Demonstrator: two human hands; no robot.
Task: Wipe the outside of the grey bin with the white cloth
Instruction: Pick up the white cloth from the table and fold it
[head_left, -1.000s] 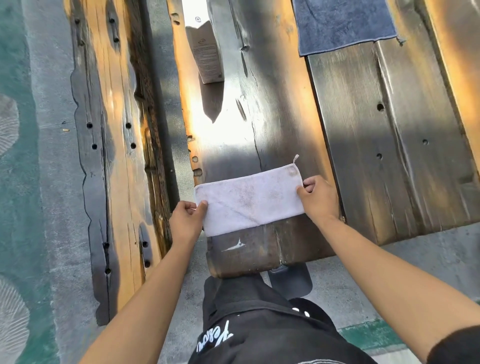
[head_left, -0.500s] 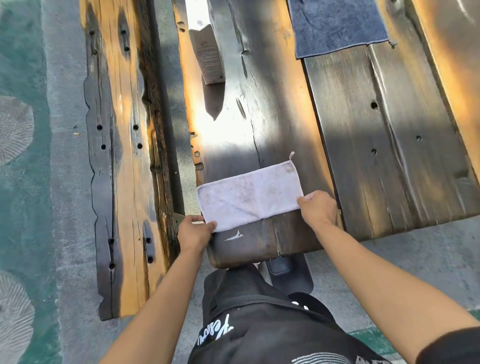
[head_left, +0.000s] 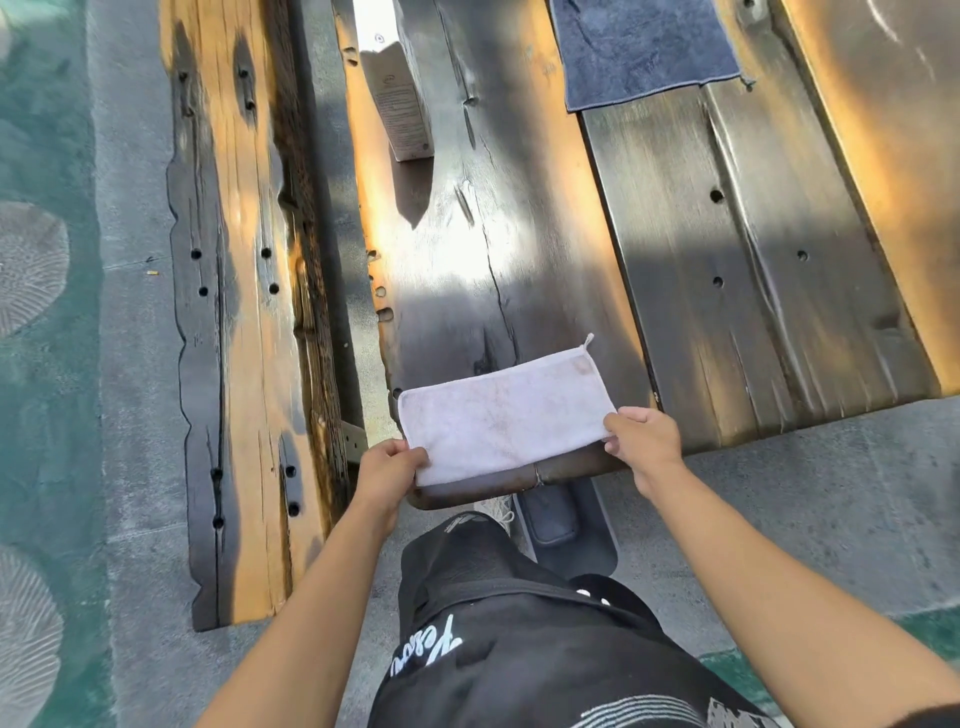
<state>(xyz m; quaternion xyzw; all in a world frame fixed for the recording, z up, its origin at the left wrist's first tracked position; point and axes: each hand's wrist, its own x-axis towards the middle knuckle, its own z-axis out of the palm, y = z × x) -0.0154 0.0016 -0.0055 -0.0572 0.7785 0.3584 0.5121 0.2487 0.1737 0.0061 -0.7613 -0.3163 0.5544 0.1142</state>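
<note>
The white cloth (head_left: 498, 421) lies folded into a flat rectangle at the near end of the wooden table (head_left: 519, 249). My left hand (head_left: 389, 467) pinches its near left corner. My right hand (head_left: 641, 441) pinches its near right corner. Both hands sit at the table's near edge. Below that edge, on the ground, a dark grey bin (head_left: 563, 525) pokes out; the table hides most of it. My dark-clothed leg is right beside it.
A dark blue-grey towel (head_left: 644, 47) lies on the far part of the table. A white carton (head_left: 400, 98) stands at the table's far left edge. A long wooden bench (head_left: 234, 312) runs along the left. Concrete ground lies to the right.
Both hands have drawn the cloth toward me, to the table's near edge. Their grip has shifted from the cloth's sides to its near corners.
</note>
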